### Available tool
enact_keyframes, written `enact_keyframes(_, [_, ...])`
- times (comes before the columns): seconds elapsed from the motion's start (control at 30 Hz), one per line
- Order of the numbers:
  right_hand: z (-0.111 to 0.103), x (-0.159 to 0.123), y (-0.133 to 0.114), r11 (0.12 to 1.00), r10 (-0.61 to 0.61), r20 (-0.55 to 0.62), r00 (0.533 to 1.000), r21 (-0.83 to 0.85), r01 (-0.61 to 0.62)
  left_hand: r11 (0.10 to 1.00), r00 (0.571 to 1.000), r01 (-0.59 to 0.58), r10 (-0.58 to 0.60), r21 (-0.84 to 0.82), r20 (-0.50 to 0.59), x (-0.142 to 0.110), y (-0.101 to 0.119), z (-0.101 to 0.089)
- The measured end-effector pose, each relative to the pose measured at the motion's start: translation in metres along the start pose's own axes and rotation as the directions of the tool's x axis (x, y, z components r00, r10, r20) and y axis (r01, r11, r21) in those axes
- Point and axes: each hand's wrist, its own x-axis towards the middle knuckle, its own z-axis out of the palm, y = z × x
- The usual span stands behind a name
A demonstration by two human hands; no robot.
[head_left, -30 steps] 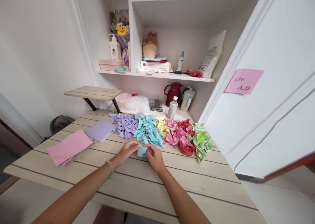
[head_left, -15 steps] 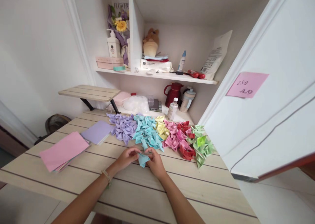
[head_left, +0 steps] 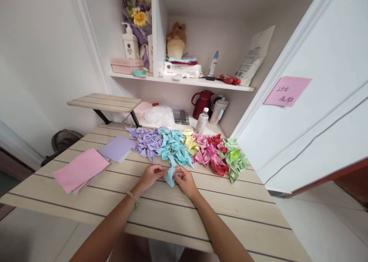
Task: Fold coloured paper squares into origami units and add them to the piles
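Note:
A folded piece of light-blue paper (head_left: 170, 177) is held between my two hands, just above the slatted table (head_left: 161, 212). My left hand (head_left: 151, 176) pinches its left side with thumb and forefinger. On the other side my right hand (head_left: 185, 180) has its fingers closed on the right edge. Right behind the hands lies a heap of blue folded paper pieces (head_left: 174, 145). Purple ones (head_left: 148, 141) are to its left; yellow (head_left: 190, 144), pink (head_left: 204, 150), red (head_left: 218, 166) and green (head_left: 236, 160) ones spread to the right.
Pink paper sheets (head_left: 82, 169) and purple sheets (head_left: 116, 147) are stacked at the left. A small raised stand (head_left: 105, 102) is at the back left. Behind the paper heaps are a clear bottle (head_left: 202, 121), a red jug (head_left: 202, 104) and a pale cup (head_left: 219, 110).
The blue paper was flat and squarish; it has been turned and now looks narrower and upright, its top reaching toward the blue heap. Both hands keep hold of it. The camera view has shifted slightly.

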Motion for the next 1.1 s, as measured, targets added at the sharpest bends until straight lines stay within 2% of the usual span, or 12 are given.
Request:
enact_keyframes(0.2, [0.002,-0.005,-0.002,0.995,-0.051,-0.072,0.996,-0.089,0.045,1.0,0.999,0.001,-0.001,-0.007,-0.035,-0.002,0.01,0.004])
enact_keyframes(0.33, [0.002,-0.01,-0.004,0.986,-0.101,-0.151,0.983,-0.147,0.078,1.0,1.0,0.003,-0.003,-0.028,-0.004,-0.003,0.017,0.006])
enact_keyframes(0.47, [0.003,-0.013,-0.005,0.969,-0.15,-0.177,0.973,-0.221,0.109,0.999,0.999,0.03,-0.029,-0.042,0.036,-0.006,0.02,0.008])
enact_keyframes(0.63, [0.001,-0.013,-0.004,0.951,-0.184,-0.151,0.971,-0.276,0.137,0.998,0.997,0.045,-0.042,-0.05,0.059,-0.008,0.017,0.008])
enact_keyframes(0.8, [-0.002,-0.014,-0.003,0.954,-0.157,-0.079,0.984,-0.269,0.131,0.998,0.999,0.044,-0.044,-0.046,0.022,-0.008,0.014,0.009])
enact_keyframes(0.97, [-0.001,-0.014,-0.004,0.977,-0.095,0.044,0.994,-0.187,0.102,0.997,0.999,0.027,-0.03,-0.067,-0.044,-0.008,0.012,0.008])
enact_keyframes(1.1, [0.001,-0.013,-0.006,0.984,-0.086,-0.024,0.996,-0.161,0.081,0.998,0.995,0.003,-0.009,-0.068,-0.096,-0.006,0.01,0.005])
